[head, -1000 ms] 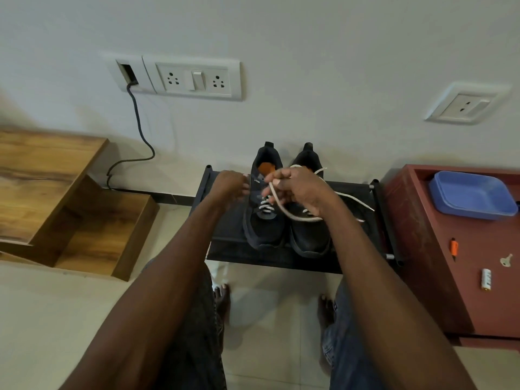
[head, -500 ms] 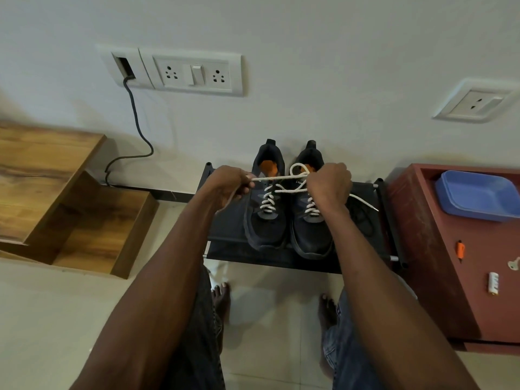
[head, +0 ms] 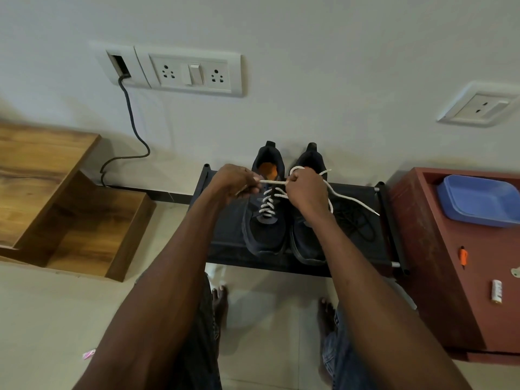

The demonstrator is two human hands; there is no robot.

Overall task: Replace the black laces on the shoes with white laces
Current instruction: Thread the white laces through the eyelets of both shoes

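We see the left hand [head: 235, 182] and right hand [head: 306, 190] each pinching the white lace [head: 271, 182] taut above the 2 shoes [head: 264, 220].

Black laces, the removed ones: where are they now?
In the head view the black laces lie in a loose heap on the black shoe rack, just right of the right shoe and left of the red cabinet.

blue tray [head: 478, 199] on red cabinet [head: 439, 249] | wall sockets [head: 194, 73] | wooden steps [head: 42, 175]
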